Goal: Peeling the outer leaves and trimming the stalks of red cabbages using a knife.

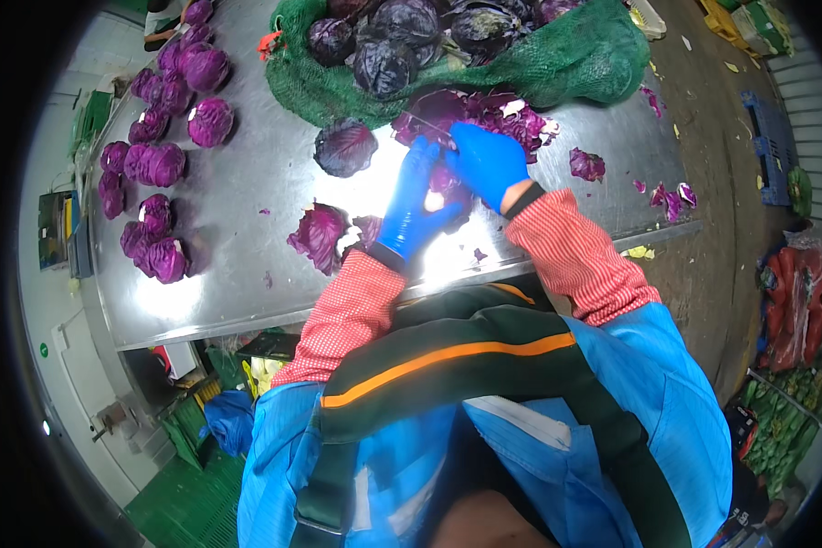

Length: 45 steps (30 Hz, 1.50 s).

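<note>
Under my left hand (411, 202), in a blue glove, a peeled red cabbage (442, 183) with a pale stem end is held against the steel table. My right hand (491, 164), also gloved in blue, grips a knife whose thin blade (426, 123) points up and left; its handle is hidden in my fist. Loose purple leaves (472, 113) are heaped just beyond both hands. One dark leaf (346, 147) lies to their left, and a curled leaf (318, 236) is beside my left wrist.
A green mesh sack (582, 61) holding dark, untrimmed red cabbages (383, 65) covers the table's far side. Several bright purple cabbages (210, 122) line the left of the steel table (246, 274). Leaf scraps (671, 200) dot its right end. Blue crates (770, 151) stand on the floor at right.
</note>
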Motion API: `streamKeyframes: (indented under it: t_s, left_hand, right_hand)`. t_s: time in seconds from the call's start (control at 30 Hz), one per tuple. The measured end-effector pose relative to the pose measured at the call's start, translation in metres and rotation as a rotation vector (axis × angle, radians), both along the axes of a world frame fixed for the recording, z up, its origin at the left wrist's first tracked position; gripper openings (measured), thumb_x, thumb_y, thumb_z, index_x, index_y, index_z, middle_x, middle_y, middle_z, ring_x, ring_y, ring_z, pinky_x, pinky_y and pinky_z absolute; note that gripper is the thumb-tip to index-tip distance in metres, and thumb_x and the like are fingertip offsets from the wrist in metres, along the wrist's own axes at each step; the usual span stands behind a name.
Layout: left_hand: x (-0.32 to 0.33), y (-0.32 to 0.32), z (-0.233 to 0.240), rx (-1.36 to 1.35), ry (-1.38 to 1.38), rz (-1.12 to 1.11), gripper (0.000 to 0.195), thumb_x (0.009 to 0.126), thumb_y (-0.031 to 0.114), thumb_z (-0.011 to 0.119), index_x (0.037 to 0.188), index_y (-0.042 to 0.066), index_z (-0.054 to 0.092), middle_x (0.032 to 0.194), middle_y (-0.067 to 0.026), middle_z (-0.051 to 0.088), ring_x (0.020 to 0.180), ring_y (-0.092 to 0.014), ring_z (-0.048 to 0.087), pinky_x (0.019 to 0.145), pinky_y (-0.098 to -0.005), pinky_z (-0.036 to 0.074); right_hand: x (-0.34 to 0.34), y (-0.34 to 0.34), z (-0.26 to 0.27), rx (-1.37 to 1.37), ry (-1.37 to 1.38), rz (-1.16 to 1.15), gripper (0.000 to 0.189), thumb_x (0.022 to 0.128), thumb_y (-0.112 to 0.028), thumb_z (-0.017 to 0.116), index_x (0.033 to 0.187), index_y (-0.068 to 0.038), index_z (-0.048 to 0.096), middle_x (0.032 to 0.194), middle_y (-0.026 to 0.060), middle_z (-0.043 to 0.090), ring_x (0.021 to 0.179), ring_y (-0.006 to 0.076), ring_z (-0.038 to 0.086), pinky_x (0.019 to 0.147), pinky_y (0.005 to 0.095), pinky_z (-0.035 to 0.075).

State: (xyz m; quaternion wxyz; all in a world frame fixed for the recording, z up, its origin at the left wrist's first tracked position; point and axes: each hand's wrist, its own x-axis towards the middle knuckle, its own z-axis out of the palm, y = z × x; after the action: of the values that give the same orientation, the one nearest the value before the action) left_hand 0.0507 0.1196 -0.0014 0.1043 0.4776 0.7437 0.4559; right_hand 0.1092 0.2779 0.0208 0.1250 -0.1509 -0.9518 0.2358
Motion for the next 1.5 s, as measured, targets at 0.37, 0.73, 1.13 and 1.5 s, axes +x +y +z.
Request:
streamKeyframes:
  t_s: [0.37,0.73,1.13,1.5]
  left_hand:
    - [-0.016,-0.039,-0.006,-0.032,-0.285,0.111,0.074,0.066,0.013,0.077,0.126,0.001,0.035,0.121,-0.0134,0.044,0.114,-0.024,0.044,0.100,-0.0347,0.034]
    - [-0.021,-0.034,-0.014,-0.247,-0.109,0.091,0.074,0.073,0.026,0.068,0.130,-0.002,0.030,0.126,-0.0191,0.041,0.117,-0.030,0.041,0.101,-0.0392,0.030]
    - [-0.012,-0.012,-0.023,0.073,-0.156,0.026,0.070,0.074,0.028,0.068,0.128,-0.003,0.036,0.119,-0.0113,0.046,0.108,-0.021,0.046,0.096,-0.0341,0.036]
    - [-0.001,-0.024,0.001,0.102,-0.109,-0.076,0.058,0.087,0.022,0.055,0.134,-0.001,0.029,0.122,-0.0185,0.045,0.100,-0.023,0.051,0.088,-0.0310,0.043]
  right_hand:
    - [0.020,0.003,-0.032,-0.845,-0.158,0.125,0.041,0.079,-0.033,0.066,0.107,-0.005,0.056,0.088,0.0070,0.062,0.071,0.0147,0.060,0.065,0.0262,0.049]
    - [0.015,0.004,-0.010,-0.651,-0.176,0.270,0.047,0.076,-0.040,0.059,0.107,-0.005,0.060,0.101,0.0193,0.061,0.095,0.0327,0.058,0.084,0.0410,0.045]
    - [0.012,-0.006,-0.038,-0.424,-0.118,0.127,0.024,0.073,-0.026,0.057,0.083,-0.005,0.062,0.074,0.0177,0.062,0.069,0.0330,0.060,0.061,0.0431,0.048]
    - [0.017,0.014,-0.077,-0.607,-0.208,0.050,0.018,0.080,-0.019,0.055,0.085,-0.002,0.060,0.073,0.0120,0.061,0.069,0.0208,0.061,0.057,0.0350,0.048]
